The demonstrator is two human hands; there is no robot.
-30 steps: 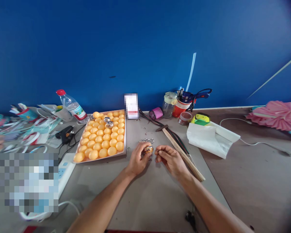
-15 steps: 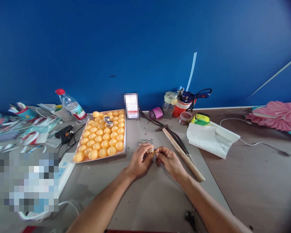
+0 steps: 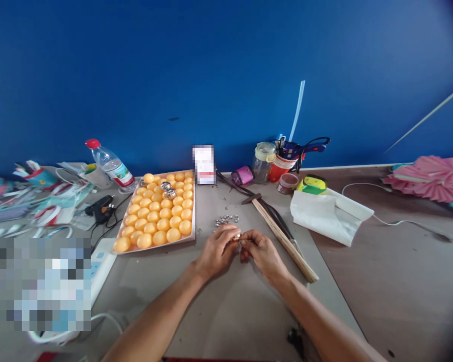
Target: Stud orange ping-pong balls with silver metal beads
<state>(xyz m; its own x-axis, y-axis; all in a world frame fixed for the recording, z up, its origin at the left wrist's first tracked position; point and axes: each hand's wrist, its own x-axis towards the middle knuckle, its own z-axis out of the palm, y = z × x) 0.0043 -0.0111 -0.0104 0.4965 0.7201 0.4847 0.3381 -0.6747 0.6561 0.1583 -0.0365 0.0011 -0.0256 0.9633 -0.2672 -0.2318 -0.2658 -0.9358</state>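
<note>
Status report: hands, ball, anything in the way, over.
Left hand closed round a small studded ball, mostly hidden. Right hand pinched at its side, contents too small to tell. Loose silver beads just beyond left hand.

One left hand (image 3: pixel 216 251), one right hand (image 3: pixel 262 254), one tray (image 3: pixel 173 245).
Lower centre: one partly hidden object (image 3: pixel 236 237). Just above: several small silver beads (image 3: pixel 225 219), too small to count. Left of centre: over thirty orange balls (image 3: pixel 160 238); at least two silver-patterned balls (image 3: pixel 169 193). Left: one red-capped bottle (image 3: pixel 111 163). Right of centre: one lidded jar (image 3: pixel 263 163).
</note>
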